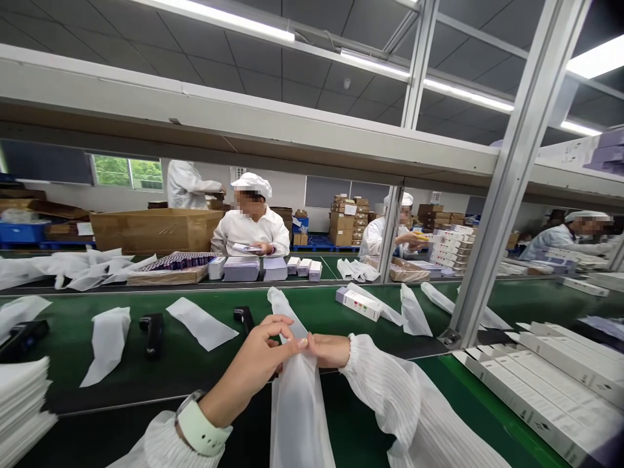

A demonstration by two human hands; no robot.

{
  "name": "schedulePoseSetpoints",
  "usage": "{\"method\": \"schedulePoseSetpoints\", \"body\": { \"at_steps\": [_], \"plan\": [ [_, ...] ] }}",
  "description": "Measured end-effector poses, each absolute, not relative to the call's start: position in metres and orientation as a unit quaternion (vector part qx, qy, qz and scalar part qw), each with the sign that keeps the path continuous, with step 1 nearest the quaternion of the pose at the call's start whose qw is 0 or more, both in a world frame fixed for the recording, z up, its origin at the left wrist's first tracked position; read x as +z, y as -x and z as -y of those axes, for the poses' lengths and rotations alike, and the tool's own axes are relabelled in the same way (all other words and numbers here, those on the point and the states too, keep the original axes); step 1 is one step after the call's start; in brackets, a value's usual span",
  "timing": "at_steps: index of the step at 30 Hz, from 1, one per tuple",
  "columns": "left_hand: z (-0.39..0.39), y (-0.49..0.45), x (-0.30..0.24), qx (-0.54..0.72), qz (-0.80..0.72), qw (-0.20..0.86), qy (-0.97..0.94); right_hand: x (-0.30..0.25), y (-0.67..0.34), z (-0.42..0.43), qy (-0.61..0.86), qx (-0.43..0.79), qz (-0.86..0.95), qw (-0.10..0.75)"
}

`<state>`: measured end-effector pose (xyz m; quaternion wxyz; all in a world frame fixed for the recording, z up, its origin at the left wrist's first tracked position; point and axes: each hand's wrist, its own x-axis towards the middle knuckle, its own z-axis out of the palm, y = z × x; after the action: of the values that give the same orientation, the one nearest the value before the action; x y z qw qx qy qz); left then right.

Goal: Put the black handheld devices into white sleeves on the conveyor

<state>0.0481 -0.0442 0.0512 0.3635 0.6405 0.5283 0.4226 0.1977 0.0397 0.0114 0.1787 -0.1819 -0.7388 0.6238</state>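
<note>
A long, translucent white plastic sleeve [298, 416] stretches from the bottom of the view up between my hands, with its far end over the green belt. My left hand [266, 344], with a pale green watch strap on its wrist, pinches the sleeve between thumb and fingers. From the other side my right hand [331, 350] grips the sleeve's right edge, its fingertips partly hidden by the left thumb. Something darker shows faintly inside the lower sleeve; I cannot tell what it is. Beyond the left hand lies a black handheld device [244, 318].
Loose sleeves [202, 323] and a second black device [152, 335] lie on the green conveyor [63, 370]. A white box [359, 303] sits further right. White cartons [541, 390] line the right side. A metal post [511, 175] and a shelf stand ahead; co-workers sit beyond.
</note>
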Motion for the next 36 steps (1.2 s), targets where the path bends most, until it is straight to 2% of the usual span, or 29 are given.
{"method": "schedulePoseSetpoints", "body": {
  "at_steps": [4, 7, 9, 10, 12, 14, 15, 16, 18, 20, 25, 28, 32, 34, 36],
  "plan": [
    [0.053, -0.047, 0.067, 0.524, -0.535, 0.287, -0.597, 0.012, -0.19, -0.016, 0.077, 0.743, 0.608, 0.267],
    [0.048, -0.043, 0.067, 0.577, -0.518, 0.252, -0.579, -0.001, -0.173, 0.001, 0.074, 0.784, 0.576, 0.22],
    [0.039, -0.04, 0.055, 0.609, -0.515, 0.222, -0.561, -0.007, -0.166, -0.002, 0.127, 0.775, 0.566, 0.251],
    [0.034, -0.039, 0.046, 0.627, -0.517, 0.197, -0.549, -0.007, -0.167, -0.01, 0.165, 0.75, 0.558, 0.314],
    [0.025, -0.039, 0.023, 0.634, -0.535, 0.148, -0.538, -0.002, -0.178, -0.04, 0.247, 0.648, 0.525, 0.494],
    [0.019, -0.041, 0.001, 0.558, -0.557, 0.144, -0.598, 0.006, -0.199, -0.081, 0.342, 0.491, 0.458, 0.657],
    [0.017, -0.041, -0.008, 0.489, -0.571, 0.162, -0.639, 0.008, -0.211, -0.102, 0.393, 0.418, 0.439, 0.691],
    [0.015, -0.042, -0.015, 0.417, -0.58, 0.189, -0.674, 0.009, -0.224, -0.12, 0.46, 0.351, 0.438, 0.688],
    [0.012, -0.041, -0.021, 0.286, -0.581, 0.237, -0.724, 0.002, -0.246, -0.148, 0.59, 0.266, 0.515, 0.562],
    [0.008, -0.04, -0.021, 0.216, -0.571, 0.26, -0.748, -0.012, -0.262, -0.16, 0.648, 0.23, 0.565, 0.456],
    [-0.011, -0.038, -0.02, 0.178, -0.547, 0.289, -0.765, -0.029, -0.253, -0.152, 0.679, 0.143, 0.604, 0.392],
    [-0.014, -0.04, -0.025, 0.189, -0.526, 0.289, -0.777, -0.027, -0.207, -0.141, 0.588, 0.06, 0.738, 0.326],
    [-0.005, -0.044, -0.029, 0.225, -0.502, 0.238, -0.8, -0.043, -0.135, -0.124, 0.499, 0.103, 0.834, 0.212],
    [0.002, -0.047, -0.029, 0.237, -0.493, 0.211, -0.81, -0.056, -0.116, -0.119, 0.5, 0.158, 0.818, 0.236],
    [0.009, -0.048, -0.031, 0.241, -0.479, 0.159, -0.829, -0.066, -0.111, -0.118, 0.491, 0.24, 0.778, 0.311]
  ]
}}
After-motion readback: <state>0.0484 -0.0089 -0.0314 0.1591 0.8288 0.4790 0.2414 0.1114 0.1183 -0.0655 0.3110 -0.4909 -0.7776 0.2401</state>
